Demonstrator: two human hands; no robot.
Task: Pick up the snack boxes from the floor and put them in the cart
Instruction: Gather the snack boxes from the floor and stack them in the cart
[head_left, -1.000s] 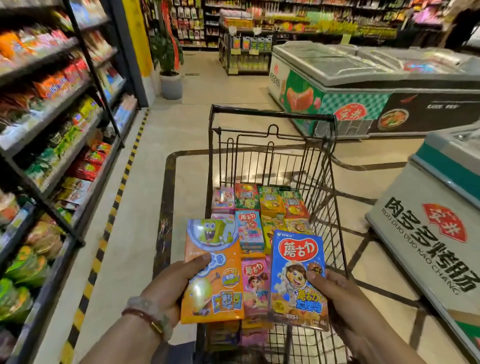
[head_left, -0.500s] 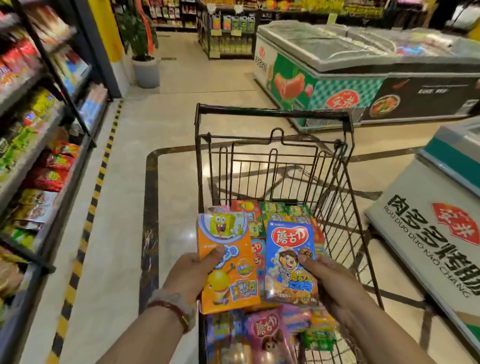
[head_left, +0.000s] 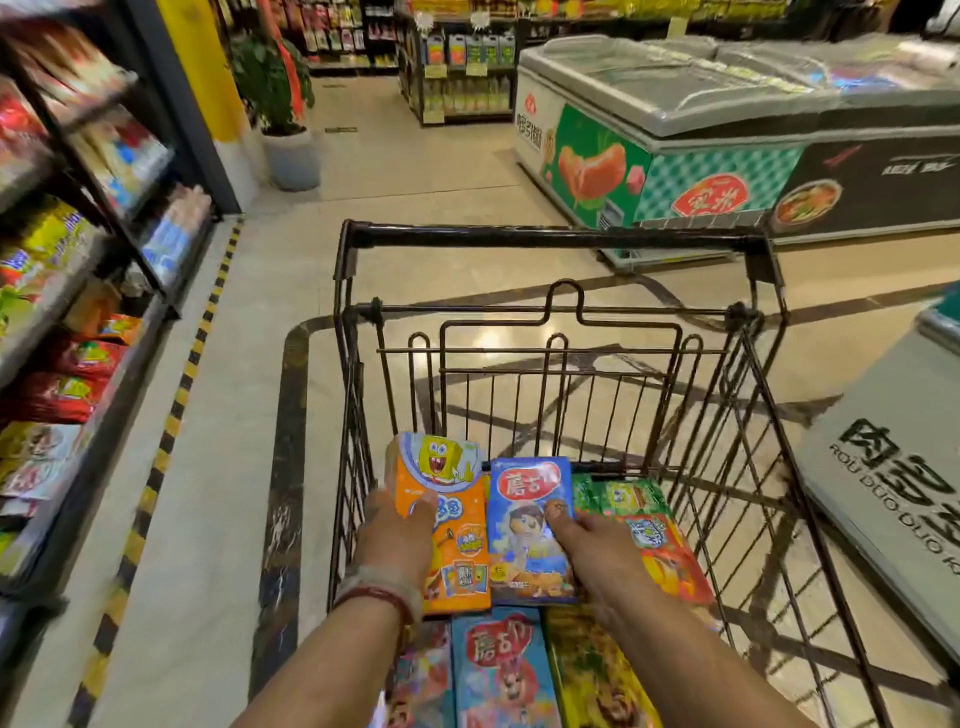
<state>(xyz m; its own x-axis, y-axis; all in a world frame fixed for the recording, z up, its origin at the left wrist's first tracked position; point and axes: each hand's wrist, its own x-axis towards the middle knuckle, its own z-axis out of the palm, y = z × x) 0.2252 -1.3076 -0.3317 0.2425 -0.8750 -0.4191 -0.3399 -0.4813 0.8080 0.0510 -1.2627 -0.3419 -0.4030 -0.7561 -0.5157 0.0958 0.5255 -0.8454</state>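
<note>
Head view: two snack boxes are held low inside the cart (head_left: 558, 239), right over the boxes already lying there. The orange box (head_left: 441, 519) is gripped by the left hand (head_left: 397, 540), with the thumb on its front and the fingers hidden behind it. The blue box (head_left: 530, 525) is gripped by the right hand (head_left: 597, 545), with the thumb pressed on its front. The two boxes are side by side and nearly touching, the orange one on the left. A green box (head_left: 623, 493) and a red box (head_left: 670, 556) are seen just to the right, lying flat on the cart bottom. More boxes are seen near the bottom edge of the view.

The step in hand looks like setting the boxes down. To do it well, both boxes should be lowered flat until they are resting on the pile, and only then should the thumbs be let go. They should be kept away from the left wire wall, so no corner gets stuck in the bars. A tipped box could slide off the pile, so each one should be laid level.
</note>
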